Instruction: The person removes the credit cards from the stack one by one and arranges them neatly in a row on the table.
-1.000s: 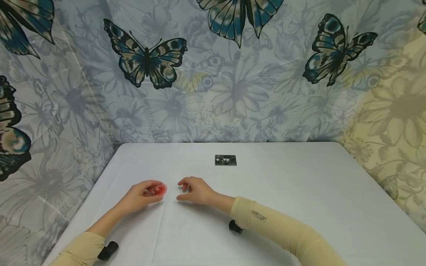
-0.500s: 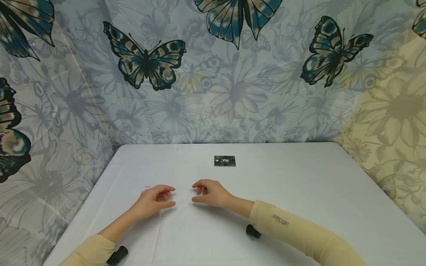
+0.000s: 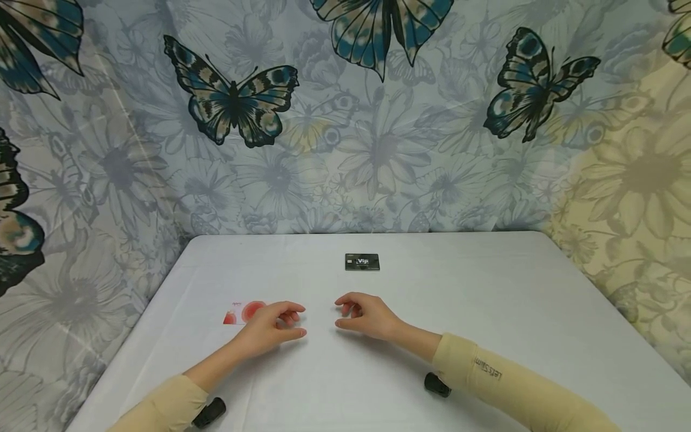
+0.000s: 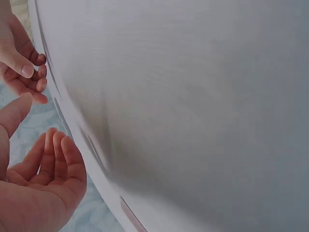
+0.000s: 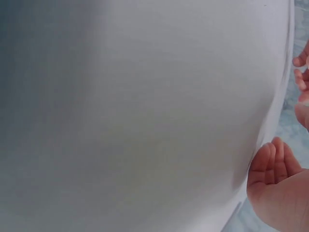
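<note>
My left hand (image 3: 270,329) hovers low over the white table, thumb and fingers apart with nothing between them. Just behind it lies a flat card, red and white (image 3: 233,314), with a red round print; the hand overlaps its right part in the head view. Facing it across a small gap is my right hand (image 3: 369,316), fingers loosely bent and holding nothing. The left wrist view shows the left palm (image 4: 53,191) with bent fingers, and the right wrist view shows the right palm (image 5: 280,181) likewise. Beyond both hands lies a black card (image 3: 362,262) marked "Vip".
A white cloth covers the table (image 3: 486,288), which reaches back to a wall (image 3: 324,180) printed with flowers and butterflies. Small black devices (image 3: 209,413) hang under both wrists, below beige sleeves (image 3: 518,378).
Both hands have moved right. The left hand, earlier over the red-and-white card with its fingers at the red round print, has come off it, so more of the card shows. The black card stays put.
</note>
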The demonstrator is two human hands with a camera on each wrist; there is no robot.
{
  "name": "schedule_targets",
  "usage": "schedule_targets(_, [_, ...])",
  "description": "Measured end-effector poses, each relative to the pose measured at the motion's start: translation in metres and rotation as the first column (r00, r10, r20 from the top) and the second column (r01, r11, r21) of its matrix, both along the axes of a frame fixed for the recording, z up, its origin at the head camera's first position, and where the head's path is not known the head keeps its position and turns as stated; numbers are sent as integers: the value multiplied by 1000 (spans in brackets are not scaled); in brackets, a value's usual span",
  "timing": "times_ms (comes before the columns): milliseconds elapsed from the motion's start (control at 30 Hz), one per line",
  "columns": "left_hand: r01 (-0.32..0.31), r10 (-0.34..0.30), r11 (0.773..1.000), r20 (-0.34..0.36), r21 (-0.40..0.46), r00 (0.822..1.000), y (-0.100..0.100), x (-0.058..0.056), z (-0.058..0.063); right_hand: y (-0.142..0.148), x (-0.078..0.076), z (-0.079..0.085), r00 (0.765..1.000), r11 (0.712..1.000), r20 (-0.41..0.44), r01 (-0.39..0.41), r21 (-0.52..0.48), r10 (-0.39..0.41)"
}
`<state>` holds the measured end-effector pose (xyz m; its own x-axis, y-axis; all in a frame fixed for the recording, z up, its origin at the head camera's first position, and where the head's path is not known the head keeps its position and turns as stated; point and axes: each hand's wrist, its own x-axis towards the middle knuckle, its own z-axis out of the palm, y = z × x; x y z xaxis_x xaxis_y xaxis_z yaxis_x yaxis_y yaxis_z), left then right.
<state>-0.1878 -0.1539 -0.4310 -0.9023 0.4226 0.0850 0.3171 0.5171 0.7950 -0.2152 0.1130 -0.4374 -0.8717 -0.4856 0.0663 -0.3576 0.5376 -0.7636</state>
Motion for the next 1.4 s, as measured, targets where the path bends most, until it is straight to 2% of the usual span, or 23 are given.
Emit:
schedule_targets(267, [-1,1,1000,-4,-9,1000,18,-5,2,16,3,0,999,999,25,31,-7,-31])
schedule_targets(467, [26,-26,1000,-19,1,999,31,-8,1,25,6,2,999,999,28,42,-14,-42])
schedule_targets(800, [42,-43,999,-26,-22,999,47,-17,-3,40,5,2,998,998,4,56,-11,-56])
schedule_targets(1100, [65,-65,998,-31,-13,997,59,-24,-4,52,1,0,997,997,-19,73,3,-73])
schedule_targets(1267, [51,-52,998,-51,-29,997,65,-30,-5,56,-5,2,997,998,-57,61,15,-61])
schedule_targets(1400, [30,-32,999,-57,-29,998,70,-38,-4,60,-11,2,994,996,-68,90,17,-89])
